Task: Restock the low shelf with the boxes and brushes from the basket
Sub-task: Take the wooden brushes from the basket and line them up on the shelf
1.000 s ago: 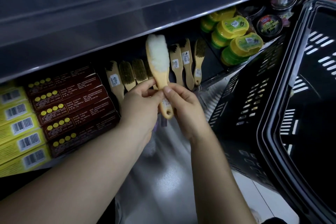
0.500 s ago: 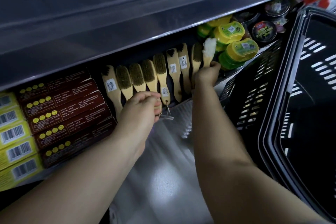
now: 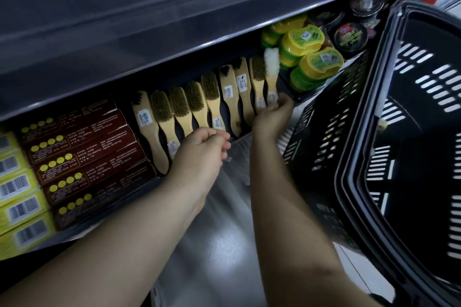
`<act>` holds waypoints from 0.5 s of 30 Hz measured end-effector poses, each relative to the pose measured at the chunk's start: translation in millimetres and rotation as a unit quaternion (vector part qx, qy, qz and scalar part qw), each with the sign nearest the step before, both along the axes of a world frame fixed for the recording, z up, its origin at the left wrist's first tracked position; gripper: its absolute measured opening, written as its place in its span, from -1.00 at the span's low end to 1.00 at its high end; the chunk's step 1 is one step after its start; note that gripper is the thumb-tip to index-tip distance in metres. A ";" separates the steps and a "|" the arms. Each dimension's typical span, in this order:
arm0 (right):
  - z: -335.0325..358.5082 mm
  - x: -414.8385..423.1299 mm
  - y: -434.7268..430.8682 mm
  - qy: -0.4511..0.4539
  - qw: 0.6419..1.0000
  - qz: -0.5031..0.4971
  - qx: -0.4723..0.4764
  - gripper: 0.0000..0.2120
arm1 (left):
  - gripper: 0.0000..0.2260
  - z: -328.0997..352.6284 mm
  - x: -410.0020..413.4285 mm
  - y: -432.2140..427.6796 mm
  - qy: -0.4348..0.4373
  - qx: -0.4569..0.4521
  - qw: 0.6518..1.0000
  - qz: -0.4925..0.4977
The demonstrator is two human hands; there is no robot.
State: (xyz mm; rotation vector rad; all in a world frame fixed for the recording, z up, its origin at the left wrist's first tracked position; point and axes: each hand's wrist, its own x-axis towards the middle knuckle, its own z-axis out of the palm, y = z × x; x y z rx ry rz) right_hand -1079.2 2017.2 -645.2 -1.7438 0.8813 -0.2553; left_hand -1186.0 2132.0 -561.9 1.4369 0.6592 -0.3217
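White fluffy brush [image 3: 271,67] sits at the 1 o'clock end of the brush row [image 3: 194,104] on the low shelf [image 3: 82,229], your right grip [image 3: 273,117] pinching its handle. Your left grip [image 3: 202,149] is curled near 12, can't tell if it holds anything. Maroon boxes [image 3: 82,152] are lined up at 9. Basket [image 3: 349,157] at 3 looks empty from here, so I'd guess you're nearly done, just let go.

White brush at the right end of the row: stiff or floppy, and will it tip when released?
The white brush is probably stiff: wooden handle, straight, pinched by the right hand. Tuft looks fluffy, likely squashes. Lies beside the next brush, so unlikely to roll.
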 end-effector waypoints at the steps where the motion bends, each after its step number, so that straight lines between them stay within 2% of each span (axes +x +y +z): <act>1: 2.5 -10.3 6.3 -0.017 1.000 -0.009 -0.003 -0.73 | -0.76 3.4 0.0 -3.2 -0.007 0.005 1.000 -0.005; 5: 32.6 -60.6 33.1 -0.076 0.994 0.044 0.071 -0.78 | -0.80 22.2 0.4 -15.3 -0.063 0.053 0.996 -0.029; 8: 76.5 -70.6 33.6 -0.106 0.981 0.092 0.131 -0.83 | -0.85 43.7 0.1 -21.9 -0.144 0.086 0.984 -0.055; 13: 158.4 -76.1 0.6 -0.153 0.948 0.067 0.272 -0.91 | -0.79 76.4 -4.8 -31.7 -0.256 0.080 0.960 -0.077; 15: 177.6 -84.6 -22.4 -0.176 0.945 0.071 0.267 -0.91 | -0.79 83.4 -7.8 -42.4 -0.266 0.087 0.956 -0.091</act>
